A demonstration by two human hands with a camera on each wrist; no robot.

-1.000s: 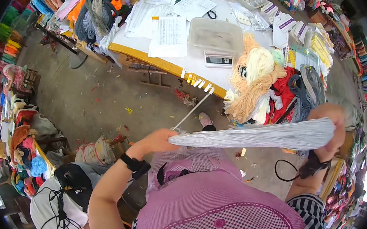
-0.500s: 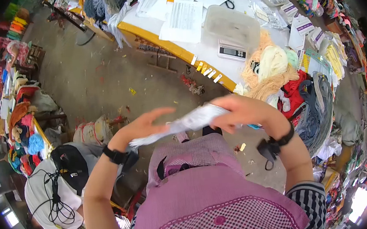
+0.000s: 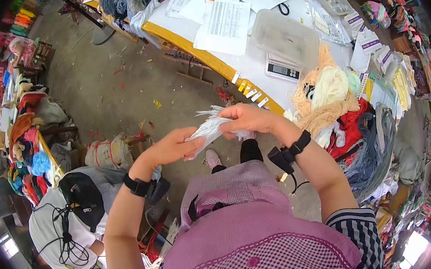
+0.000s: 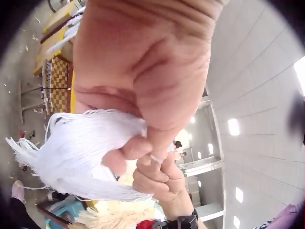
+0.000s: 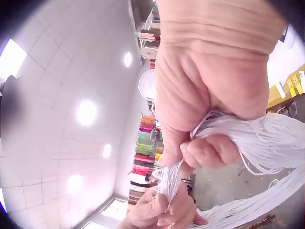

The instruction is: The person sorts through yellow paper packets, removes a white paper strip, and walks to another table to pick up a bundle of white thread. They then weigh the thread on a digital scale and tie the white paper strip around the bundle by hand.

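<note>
A bundle of white yarn [image 3: 208,128] is held between both hands in front of the apron. My left hand [image 3: 171,145] curls its fingers round one part of it, and loose strands spill out below the palm in the left wrist view. Close beside it, my right hand [image 3: 249,119] grips another part, thumb and fingers pinching the yarn. In the right wrist view a thick hank of white yarn [image 5: 271,143] passes out of the right fist, with a short stretch of strands [image 5: 170,183] running between the two hands.
Ahead stands a table with a yellow edge [image 3: 202,52], bearing papers [image 3: 223,25], a plastic tub [image 3: 285,34] and a digital scale [image 3: 283,68]. Coloured yarn hanks [image 3: 326,98] are heaped on its right end. At left, a white-covered seat [image 3: 48,231] carries a black bag [image 3: 82,199] and cables.
The long outstretched hank has been gathered into a short bundle. My right hand has come in from the right, and both hands now grip the yarn close together.
</note>
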